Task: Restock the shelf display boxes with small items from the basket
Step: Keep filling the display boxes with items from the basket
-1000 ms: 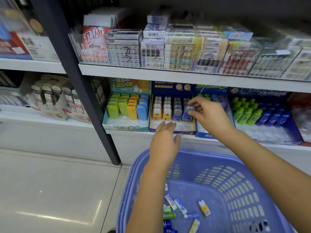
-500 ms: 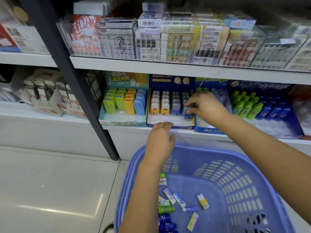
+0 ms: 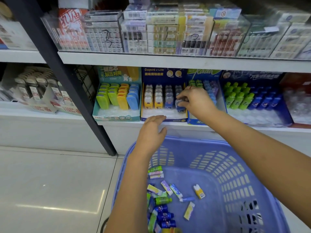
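Observation:
My right hand (image 3: 193, 102) pinches a small blue and clear item (image 3: 179, 105) at the front of the rightmost row in the dark blue Gaspard et Lisa display box (image 3: 164, 119). That box holds rows of yellow and blue items. My left hand (image 3: 152, 134) hovers with fingers straight just below the box's front lip, above the far rim of the blue plastic basket (image 3: 244, 190). Several small tubes and bottles (image 3: 164, 200) and one yellow-and-white item (image 3: 199, 192) lie on the basket floor.
A teal box of coloured erasers (image 3: 117, 101) stands left of the blue box. To the right are a box of small tubes (image 3: 209, 91) and one of green and blue bottles (image 3: 249, 100). A dark shelf post (image 3: 67, 78) slants at left. Stacked packets fill the upper shelf (image 3: 168, 31).
My right hand has pushed the small blue item down into the front of the display box's right row. My left hand has drifted forward toward the shelf edge.

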`<state>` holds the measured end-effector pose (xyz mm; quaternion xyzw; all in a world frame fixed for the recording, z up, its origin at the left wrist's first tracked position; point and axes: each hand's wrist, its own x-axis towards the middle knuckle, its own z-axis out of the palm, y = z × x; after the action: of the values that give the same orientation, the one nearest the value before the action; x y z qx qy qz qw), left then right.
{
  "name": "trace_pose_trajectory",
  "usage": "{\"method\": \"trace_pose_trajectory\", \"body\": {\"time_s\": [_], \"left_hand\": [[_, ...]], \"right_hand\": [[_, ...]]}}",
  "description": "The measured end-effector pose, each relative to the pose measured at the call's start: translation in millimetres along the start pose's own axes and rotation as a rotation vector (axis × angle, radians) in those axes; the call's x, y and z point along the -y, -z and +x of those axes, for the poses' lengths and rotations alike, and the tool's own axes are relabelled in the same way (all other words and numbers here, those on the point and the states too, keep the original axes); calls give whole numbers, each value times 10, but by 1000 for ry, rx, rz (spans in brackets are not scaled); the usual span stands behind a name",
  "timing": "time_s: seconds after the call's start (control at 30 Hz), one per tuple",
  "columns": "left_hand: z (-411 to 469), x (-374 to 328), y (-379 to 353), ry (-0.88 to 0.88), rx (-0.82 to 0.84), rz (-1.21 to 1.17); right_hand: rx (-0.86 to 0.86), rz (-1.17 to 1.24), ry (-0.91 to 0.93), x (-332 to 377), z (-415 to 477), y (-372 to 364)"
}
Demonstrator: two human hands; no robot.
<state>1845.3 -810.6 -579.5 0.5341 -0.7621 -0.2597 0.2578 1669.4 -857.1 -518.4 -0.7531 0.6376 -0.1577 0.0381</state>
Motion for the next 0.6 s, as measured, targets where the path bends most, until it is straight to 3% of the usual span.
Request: {"method": "trace_pose_trajectory", "body": {"time_s": [0.17,0.27,0.4,0.6], "left_hand": [[4,13,-4,5,-7,-7],[18,16,-11,7,-17,-2],[27,19,-17,5,-27,-3],[35,30,-28,4,-33,-7]], "right_hand": [[141,-4,-76,-58,135,159],[164,-25,-28,-17,157,134],[184,12,-117,7,227,122],[218,-116,22,3,178,127]]}}
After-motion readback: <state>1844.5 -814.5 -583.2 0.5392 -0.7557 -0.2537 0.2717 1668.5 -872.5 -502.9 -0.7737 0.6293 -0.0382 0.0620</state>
